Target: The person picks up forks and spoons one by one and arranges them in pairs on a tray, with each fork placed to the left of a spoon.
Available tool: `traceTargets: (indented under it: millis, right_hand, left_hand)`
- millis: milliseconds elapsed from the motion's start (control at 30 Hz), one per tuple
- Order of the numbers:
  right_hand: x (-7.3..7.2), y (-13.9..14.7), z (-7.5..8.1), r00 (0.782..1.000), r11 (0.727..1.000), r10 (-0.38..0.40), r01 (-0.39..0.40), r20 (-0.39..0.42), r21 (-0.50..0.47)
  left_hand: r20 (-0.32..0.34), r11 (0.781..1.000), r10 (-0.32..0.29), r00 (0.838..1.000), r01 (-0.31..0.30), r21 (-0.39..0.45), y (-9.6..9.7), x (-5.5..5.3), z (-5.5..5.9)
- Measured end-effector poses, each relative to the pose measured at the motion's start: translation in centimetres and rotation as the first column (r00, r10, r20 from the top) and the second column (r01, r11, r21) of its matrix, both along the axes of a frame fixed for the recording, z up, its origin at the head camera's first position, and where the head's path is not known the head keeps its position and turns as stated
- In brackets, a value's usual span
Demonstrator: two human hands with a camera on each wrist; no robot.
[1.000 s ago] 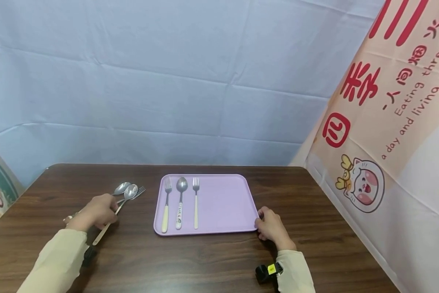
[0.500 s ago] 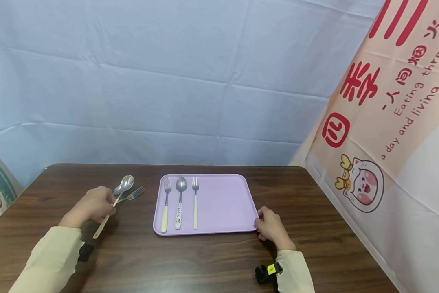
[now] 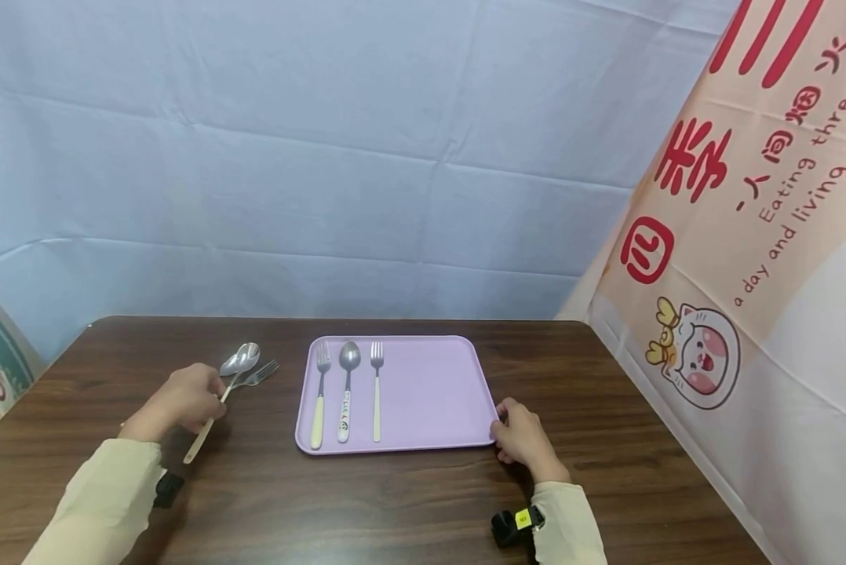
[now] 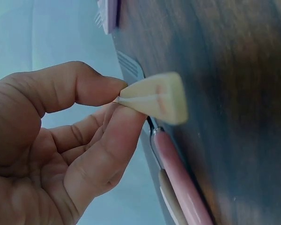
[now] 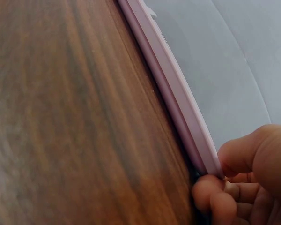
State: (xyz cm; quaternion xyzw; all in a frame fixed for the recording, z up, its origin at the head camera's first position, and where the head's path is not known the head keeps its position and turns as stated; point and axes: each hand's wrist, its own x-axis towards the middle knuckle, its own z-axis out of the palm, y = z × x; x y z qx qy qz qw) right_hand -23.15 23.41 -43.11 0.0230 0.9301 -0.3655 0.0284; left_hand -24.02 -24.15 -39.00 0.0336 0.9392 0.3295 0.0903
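My left hand (image 3: pixel 183 399) pinches a cream-handled spoon (image 3: pixel 227 382) off the surface; right hand (image 3: pixel 520 434) grips tray's (image 3: pixel 430 392) near-right corner; next, carry spoon beside the fork (image 3: pixel 377 388)

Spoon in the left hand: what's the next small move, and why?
Probably carry the spoon right and lay it beside the right-hand fork on the tray. The left hand already pinches its cream handle, the tray holds a neat fork-spoon-fork row with bare space to its right, and the right hand steadies the tray's corner.

left hand (image 3: pixel 183 399) hides the middle of the spoon (image 3: pixel 227 384) handle.
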Motion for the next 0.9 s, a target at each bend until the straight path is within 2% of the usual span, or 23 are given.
traceTargets:
  millis: [200,400,700,900]
  right_hand:
    - [0.0,0.0,0.0,1.000,1.000,-0.003,0.003,0.000,-0.002]
    - [0.0,0.0,0.1,1.000,1.000,0.001,-0.001,-0.003,0.002]
    - [0.1,0.0,0.0,1.000,1.000,0.003,-0.003,0.006,0.003]
    - [0.0,0.0,0.1,1.000,1.000,-0.002,0.002,0.001,0.000]
  left_hand:
    - [-0.032,1.000,0.000,1.000,0.000,0.012,0.7,-0.1,-0.6]
    - [-0.038,0.998,0.035,0.999,-0.034,0.045,1.4,-0.3,-1.2]
    - [-0.017,0.996,0.065,0.998,-0.064,0.056,2.1,0.0,-1.2]
    - [-0.018,0.996,0.072,0.997,-0.071,0.050,2.6,-0.2,-1.3]
